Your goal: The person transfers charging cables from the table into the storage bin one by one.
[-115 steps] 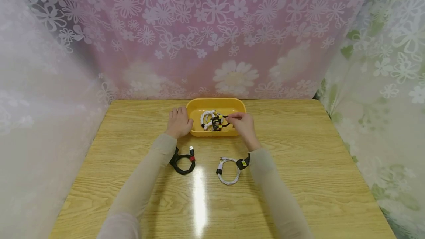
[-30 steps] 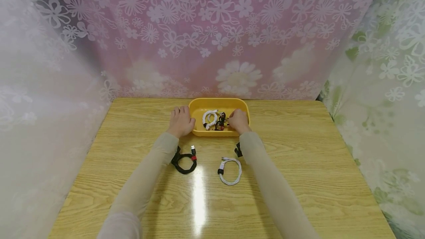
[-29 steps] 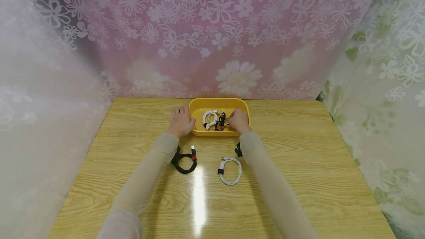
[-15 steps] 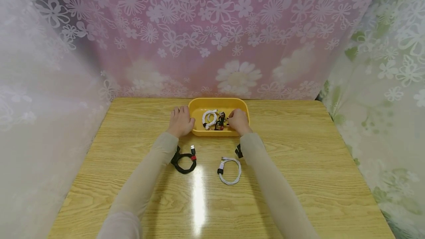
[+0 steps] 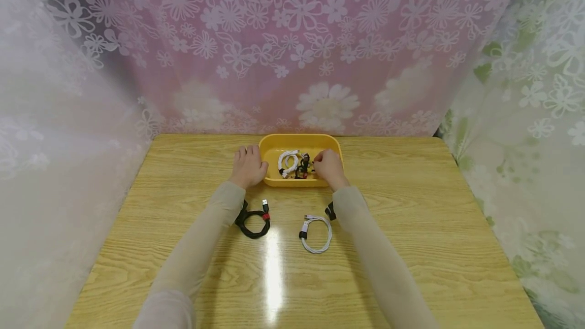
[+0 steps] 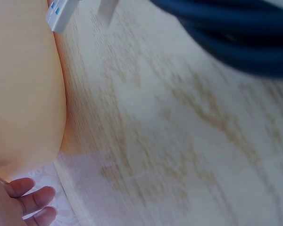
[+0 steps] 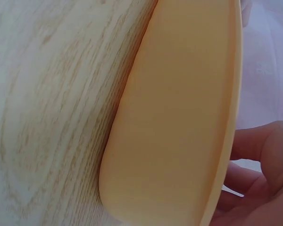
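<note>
A yellow tray stands at the table's back edge; its outer wall fills much of the right wrist view. My left hand rests at its left end, thumb at the rim, fingers loosely extended outside. Inside lie a coiled white cable and, to its right, a dark bundle with a red piece. My right hand reaches into the right end, thumb and fingers pinched together. Small black ends stick out beside these fingertips; the rest of that item is hidden behind the hand.
In front of the tray lie a coiled black cable with a red tie, left, and a coiled white cable with a black tie, right. Dark wrist gear shows below the right hand. A flowered curtain hangs behind the table.
Since the earliest frame, my right hand has gone lower into the tray with the black cable it pinched, and the dark bundle looks rearranged. Over the last second both hands stay nearly still.
</note>
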Available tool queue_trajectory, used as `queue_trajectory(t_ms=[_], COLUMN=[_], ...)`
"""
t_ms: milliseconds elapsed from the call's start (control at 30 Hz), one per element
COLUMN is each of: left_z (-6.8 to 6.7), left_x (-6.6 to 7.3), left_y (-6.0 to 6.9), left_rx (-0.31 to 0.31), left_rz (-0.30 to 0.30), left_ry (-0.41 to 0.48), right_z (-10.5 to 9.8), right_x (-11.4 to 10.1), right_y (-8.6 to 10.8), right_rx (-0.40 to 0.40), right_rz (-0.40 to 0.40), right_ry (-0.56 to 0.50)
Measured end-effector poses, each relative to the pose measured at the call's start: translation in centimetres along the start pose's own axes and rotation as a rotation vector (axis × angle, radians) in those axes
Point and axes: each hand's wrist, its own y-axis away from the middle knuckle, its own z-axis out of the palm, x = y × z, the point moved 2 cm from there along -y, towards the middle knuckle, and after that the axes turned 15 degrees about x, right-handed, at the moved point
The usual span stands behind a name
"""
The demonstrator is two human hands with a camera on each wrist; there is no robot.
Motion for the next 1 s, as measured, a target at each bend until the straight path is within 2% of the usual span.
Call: queue_trajectory(t_ms=[133, 533, 867, 1000], left_z=[0.0, 0.1, 0.1, 0.1], left_x=[0.0, 0.0, 0.0, 0.0], left_y=[-0.1, -0.2, -0.1, -0.2], left_rx=[0.004, 0.004, 0.005, 0.004], left_rz=[0.002, 0.007, -0.002, 0.006], left_ry=[-0.009, -0.010, -0.019, -0.021], right_z=[-0.1, -1.4, -2.5, -3.1], right_x=[0.2, 0.2, 0.1, 0.3], right_y=[0.2, 1.7, 2.8, 3.9], right_rx=[0.023, 0.180, 0.263, 0.270], right_rz=[-0.021, -0.078, -0.172, -0.182], right_ry=[-0.030, -0.196, -0.238, -0.237])
